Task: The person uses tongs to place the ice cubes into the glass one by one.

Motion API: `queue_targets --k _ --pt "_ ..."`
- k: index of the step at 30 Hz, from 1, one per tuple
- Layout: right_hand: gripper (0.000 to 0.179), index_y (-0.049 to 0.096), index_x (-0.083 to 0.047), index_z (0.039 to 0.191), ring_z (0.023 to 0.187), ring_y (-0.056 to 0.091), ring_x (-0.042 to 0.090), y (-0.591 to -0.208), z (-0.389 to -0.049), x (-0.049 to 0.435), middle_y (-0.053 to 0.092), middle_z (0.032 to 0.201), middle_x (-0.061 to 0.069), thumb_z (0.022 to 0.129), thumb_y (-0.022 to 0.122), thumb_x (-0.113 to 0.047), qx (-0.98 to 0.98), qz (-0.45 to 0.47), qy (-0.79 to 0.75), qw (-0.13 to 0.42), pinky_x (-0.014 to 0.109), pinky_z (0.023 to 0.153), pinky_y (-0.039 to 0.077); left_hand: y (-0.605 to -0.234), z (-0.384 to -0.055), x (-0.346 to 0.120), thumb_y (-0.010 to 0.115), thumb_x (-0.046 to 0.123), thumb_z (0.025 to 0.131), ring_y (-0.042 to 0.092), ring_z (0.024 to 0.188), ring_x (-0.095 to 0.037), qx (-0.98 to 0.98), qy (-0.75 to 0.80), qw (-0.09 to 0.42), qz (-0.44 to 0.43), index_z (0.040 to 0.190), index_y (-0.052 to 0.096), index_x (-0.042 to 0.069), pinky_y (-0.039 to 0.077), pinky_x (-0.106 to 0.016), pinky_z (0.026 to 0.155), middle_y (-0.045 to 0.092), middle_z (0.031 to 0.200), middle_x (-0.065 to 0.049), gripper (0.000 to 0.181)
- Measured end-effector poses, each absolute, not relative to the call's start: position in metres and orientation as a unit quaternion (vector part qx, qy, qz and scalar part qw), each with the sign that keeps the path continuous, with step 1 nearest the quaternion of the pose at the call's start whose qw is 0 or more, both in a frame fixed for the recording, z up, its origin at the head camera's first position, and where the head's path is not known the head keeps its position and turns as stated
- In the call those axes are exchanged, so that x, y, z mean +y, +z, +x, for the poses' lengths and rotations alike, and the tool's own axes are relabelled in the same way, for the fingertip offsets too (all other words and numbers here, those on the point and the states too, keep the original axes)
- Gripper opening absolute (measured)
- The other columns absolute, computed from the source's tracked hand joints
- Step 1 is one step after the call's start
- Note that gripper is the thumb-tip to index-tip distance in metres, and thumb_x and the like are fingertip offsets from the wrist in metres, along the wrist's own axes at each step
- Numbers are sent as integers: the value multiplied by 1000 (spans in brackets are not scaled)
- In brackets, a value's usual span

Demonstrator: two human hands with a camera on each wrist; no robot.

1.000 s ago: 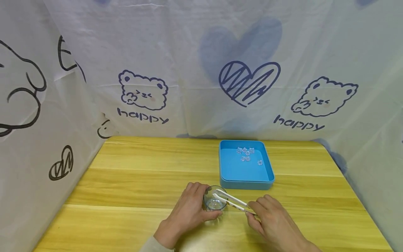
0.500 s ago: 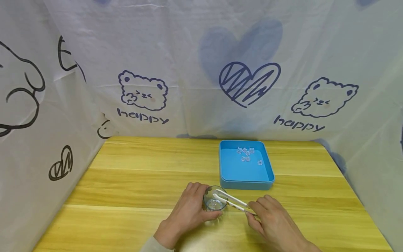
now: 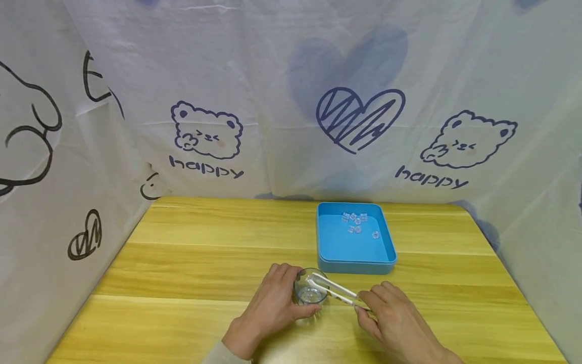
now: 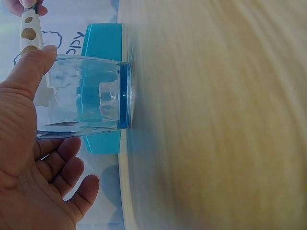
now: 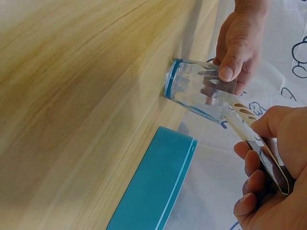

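My left hand (image 3: 275, 298) curls round a clear drinking glass (image 4: 72, 115) with a blue-tinted base. The glass stands upright on the table, its lower part showing in the left wrist view. In my right hand (image 3: 391, 313) I grip a pair of tongs (image 5: 259, 139) with white arms and brown spots. Their white tips reach slantwise over the rim into the glass mouth, slightly apart. Whether they pinch a clear piece, I cannot tell. Near the glass bottom there is a clear cube-like shape (image 4: 108, 91), blurred by the glass.
Behind the glass and to its right stands a shallow blue box (image 3: 356, 267). Several clear cubes (image 3: 357, 221) lie inside it, mostly toward the back. The wooden table (image 3: 204, 253) ends at a white printed cloth (image 3: 273, 101) hung at the back and sides.
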State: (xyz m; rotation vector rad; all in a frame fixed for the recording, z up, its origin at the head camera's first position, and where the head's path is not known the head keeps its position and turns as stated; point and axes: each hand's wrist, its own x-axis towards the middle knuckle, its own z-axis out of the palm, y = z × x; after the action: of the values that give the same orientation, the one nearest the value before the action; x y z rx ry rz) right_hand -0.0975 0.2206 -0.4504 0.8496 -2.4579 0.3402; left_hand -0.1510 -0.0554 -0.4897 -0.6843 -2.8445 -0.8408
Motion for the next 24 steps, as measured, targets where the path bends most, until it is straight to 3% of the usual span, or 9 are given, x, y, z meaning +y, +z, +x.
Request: queue_targets --k 15,21,24 --pt "22 74 -11 98 81 51 5 -453 -95 218 62 87 -8 103 65 -31 -906 310 124 261 25 69 48 -493 -150 -58 88 60 78 52 103 -15 -930 -277 59 -234 129 66 10 50 -33 90 66 114 0 74" --pt "12 74 -12 98 81 51 5 -455 -95 217 63 86 -8 93 75 -23 -909 306 125 256 25 69 49 -493 -150 -58 88 59 78 52 103 -15 -929 -279 60 -235 129 66 10 50 -33 89 66 114 1 74" --pt "13 74 -12 98 81 51 5 -455 -96 217 63 86 -8 96 73 -25 -907 307 126 258 25 68 49 -493 -150 -58 88 59 79 52 103 -15 -930 -279 57 -233 129 66 10 50 -32 89 66 115 1 74"
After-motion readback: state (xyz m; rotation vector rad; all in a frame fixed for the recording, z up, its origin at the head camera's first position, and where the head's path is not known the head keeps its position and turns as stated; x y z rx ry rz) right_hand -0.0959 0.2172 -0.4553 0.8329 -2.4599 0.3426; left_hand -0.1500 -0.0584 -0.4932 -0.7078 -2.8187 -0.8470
